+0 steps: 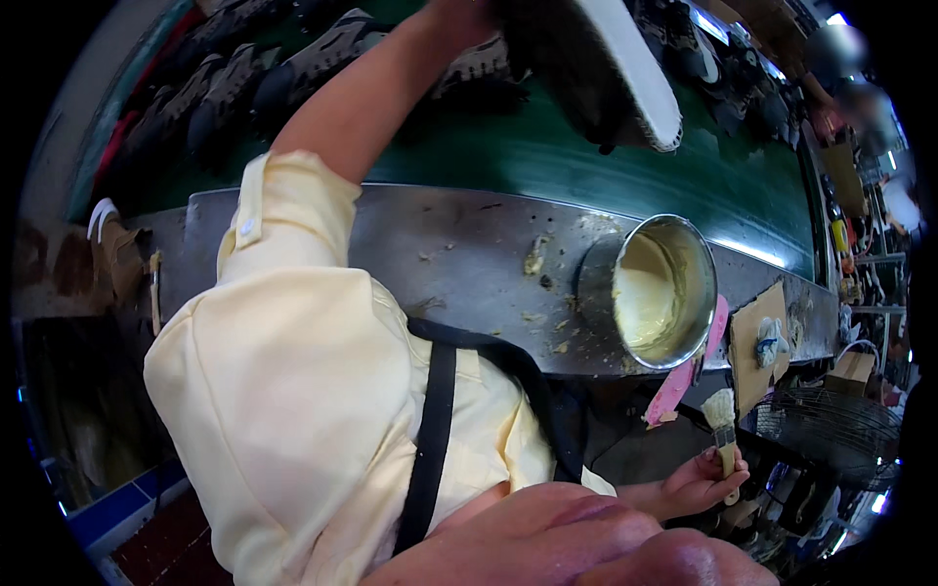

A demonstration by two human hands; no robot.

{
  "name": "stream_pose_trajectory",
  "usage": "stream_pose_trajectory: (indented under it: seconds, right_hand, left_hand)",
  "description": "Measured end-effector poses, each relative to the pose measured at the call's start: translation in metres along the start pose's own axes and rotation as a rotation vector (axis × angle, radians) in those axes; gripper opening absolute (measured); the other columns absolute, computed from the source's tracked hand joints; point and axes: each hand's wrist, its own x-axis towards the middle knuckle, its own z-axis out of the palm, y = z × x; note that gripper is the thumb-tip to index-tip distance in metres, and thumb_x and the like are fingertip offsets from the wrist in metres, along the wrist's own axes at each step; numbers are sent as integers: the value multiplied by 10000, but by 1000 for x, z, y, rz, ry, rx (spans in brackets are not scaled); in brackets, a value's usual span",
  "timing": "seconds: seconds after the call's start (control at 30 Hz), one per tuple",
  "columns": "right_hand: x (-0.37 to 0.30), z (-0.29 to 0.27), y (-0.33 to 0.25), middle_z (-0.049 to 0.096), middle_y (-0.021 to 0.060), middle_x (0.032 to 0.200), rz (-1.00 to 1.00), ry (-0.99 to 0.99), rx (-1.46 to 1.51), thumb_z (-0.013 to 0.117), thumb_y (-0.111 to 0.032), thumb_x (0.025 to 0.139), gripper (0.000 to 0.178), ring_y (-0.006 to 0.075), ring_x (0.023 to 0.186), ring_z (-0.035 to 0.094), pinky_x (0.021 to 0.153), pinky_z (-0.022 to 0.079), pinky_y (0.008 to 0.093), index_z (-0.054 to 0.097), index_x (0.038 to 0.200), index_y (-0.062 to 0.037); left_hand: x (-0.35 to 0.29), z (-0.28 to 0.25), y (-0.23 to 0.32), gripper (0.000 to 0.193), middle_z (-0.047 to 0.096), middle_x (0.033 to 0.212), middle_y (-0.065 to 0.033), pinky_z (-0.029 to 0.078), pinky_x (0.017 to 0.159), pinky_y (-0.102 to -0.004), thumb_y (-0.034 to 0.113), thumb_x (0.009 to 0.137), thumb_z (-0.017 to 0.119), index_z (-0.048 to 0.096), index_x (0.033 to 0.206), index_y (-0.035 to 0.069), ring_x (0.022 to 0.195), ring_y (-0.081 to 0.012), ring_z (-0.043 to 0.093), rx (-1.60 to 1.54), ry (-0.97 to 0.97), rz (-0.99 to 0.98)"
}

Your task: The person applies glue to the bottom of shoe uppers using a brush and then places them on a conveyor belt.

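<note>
My left arm reaches up and away over the bench, and my left hand [461,18] is at the top edge with its fingers mostly hidden. It is against a dark shoe [572,83] with a white sole side, raised large above the green conveyor belt; the hand seems closed on it. Low on the right, my right hand [705,481] is closed around the handle of a flat paintbrush [721,415], whose pale bristles point up. Between the two hands stands a metal pot [596,278] with creamy, glue-like paste [647,293] inside.
Rows of brown and dark shoes [322,59] line the far side of the green conveyor belt [752,186]. Dried residue spots the metal bench [459,244]. Beside the pot are a pink strip [672,393] and a cardboard piece [760,352]; a wire-caged fan [831,430] stands further right.
</note>
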Motion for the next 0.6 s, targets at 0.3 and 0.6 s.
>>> stream_pose_trajectory:
  seconds: [0.3, 0.6]
  right_hand:
    - [-22, 124, 42, 560, 130, 949, -70, -291, -228, 496, -258, 914, 301, 202, 853, 555, 703, 503, 284, 574, 936, 32]
    - [-66, 357, 154, 634, 17, 802, -36, -814, -279, 664, -132, 821, 133, 75, 725, 562, 638, 445, 197, 666, 884, -15]
  left_hand:
    - [-259, -48, 164, 665, 562, 1151, -140, 468, 869, -392, 529, 782, 431, 477, 1212, 24, 1026, -257, 572, 242, 135, 41]
    - [-346, -56, 157, 677, 541, 1176, -143, 458, 882, -399, 515, 771, 457, 450, 1232, 20, 1049, -266, 554, 442, 98, -84]
